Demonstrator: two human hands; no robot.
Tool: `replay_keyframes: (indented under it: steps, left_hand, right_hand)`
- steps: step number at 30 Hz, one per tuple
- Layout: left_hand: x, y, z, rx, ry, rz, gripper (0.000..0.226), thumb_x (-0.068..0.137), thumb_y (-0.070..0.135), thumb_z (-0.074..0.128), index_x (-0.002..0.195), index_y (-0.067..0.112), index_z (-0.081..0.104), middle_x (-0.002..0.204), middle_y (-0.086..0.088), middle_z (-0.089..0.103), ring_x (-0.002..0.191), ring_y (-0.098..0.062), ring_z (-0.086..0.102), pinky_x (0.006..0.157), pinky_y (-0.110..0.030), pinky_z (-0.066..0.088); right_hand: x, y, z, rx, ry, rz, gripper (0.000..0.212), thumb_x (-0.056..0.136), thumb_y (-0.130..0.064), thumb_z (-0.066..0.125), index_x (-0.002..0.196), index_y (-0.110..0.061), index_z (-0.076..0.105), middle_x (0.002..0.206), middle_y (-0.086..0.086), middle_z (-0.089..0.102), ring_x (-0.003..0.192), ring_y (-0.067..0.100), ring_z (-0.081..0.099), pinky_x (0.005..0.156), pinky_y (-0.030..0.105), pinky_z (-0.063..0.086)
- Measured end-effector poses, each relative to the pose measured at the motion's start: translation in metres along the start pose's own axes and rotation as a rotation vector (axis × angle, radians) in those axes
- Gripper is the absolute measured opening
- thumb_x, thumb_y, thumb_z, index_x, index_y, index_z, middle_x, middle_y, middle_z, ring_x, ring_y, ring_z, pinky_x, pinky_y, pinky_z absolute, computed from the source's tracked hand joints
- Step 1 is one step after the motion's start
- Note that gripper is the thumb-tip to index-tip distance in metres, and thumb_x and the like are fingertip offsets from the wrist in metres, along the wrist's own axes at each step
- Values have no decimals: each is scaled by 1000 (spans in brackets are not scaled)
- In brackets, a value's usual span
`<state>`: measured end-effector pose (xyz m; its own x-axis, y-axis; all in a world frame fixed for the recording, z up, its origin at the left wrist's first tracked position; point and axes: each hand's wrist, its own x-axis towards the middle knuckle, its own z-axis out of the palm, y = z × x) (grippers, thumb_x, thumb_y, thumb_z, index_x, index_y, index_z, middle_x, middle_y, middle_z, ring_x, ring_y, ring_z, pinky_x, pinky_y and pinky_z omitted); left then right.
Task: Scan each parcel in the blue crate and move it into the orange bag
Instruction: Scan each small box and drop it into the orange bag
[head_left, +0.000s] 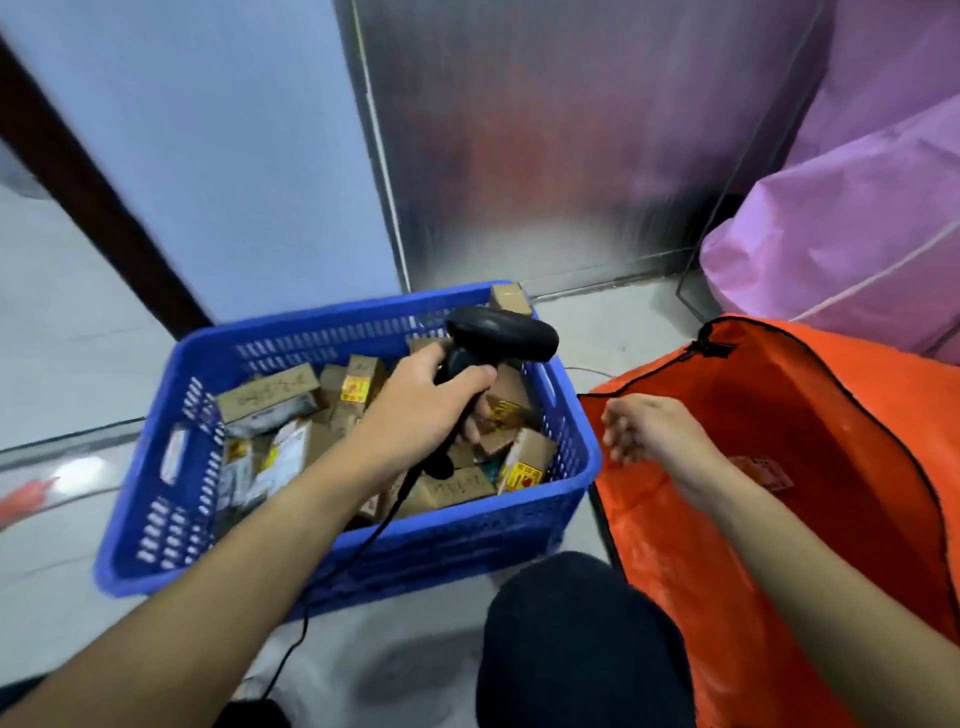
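A blue crate stands on the floor, filled with several small cardboard parcels, some with yellow stickers. My left hand grips the handle of a black barcode scanner above the crate's right half; its cable trails down toward me. An open orange bag stands right of the crate. My right hand hovers over the bag's left edge with fingers loosely curled, holding nothing. A parcel with a label lies inside the bag.
Pink bags are heaped behind the orange bag. A metal panel and a pale blue wall rise behind the crate. My dark-clothed knee is in front, between crate and bag.
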<state>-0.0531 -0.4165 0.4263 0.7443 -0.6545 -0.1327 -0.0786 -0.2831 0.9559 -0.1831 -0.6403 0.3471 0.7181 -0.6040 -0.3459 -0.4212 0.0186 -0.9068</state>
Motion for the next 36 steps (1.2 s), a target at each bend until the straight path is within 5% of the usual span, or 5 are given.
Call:
replay_keyframes:
  steps: [14, 21, 27, 32, 36]
  left_hand:
    - [-68, -61, -158, -255, 461, -78, 4, 104, 21, 61, 103, 18, 61, 69, -2, 69, 60, -21, 66, 62, -36, 53]
    - [-70, -78, -176, -373, 525, -138, 13, 100, 23, 65, 108, 12, 65, 70, -5, 69, 60, -21, 65, 62, -36, 54]
    - [-62, -82, -196, -418, 528, -204, 20, 96, 25, 67, 107, 8, 67, 72, -7, 68, 62, -21, 65, 68, -39, 54]
    - [-63, -83, -198, -394, 538, -218, 21, 96, 25, 67, 109, 9, 67, 71, -5, 69, 61, -20, 66, 71, -40, 56]
    - [-68, -82, -197, -387, 538, -222, 21, 96, 27, 67, 109, 11, 66, 72, -4, 69, 63, -20, 66, 73, -40, 57]
  right_hand:
    - [-9, -133, 149, -73, -414, -51, 25, 104, -27, 51, 99, -8, 66, 74, 7, 65, 62, 19, 60, 59, 27, 50]
    - [6, -78, 243, -218, -497, 135, 31, 105, -31, 52, 108, -5, 68, 88, 10, 70, 74, 21, 66, 70, 33, 54]
    - [5, -26, 319, -555, -533, 196, 59, 99, -51, 58, 140, -9, 52, 99, 7, 66, 89, 23, 63, 71, 32, 52]
    - [11, 10, 342, -687, -548, 141, 78, 87, -70, 63, 143, -15, 57, 135, 4, 64, 119, 27, 61, 107, 42, 49]
    - [9, 18, 345, -652, -587, 181, 70, 90, -64, 66, 139, -14, 60, 135, 4, 63, 118, 26, 59, 110, 42, 45]
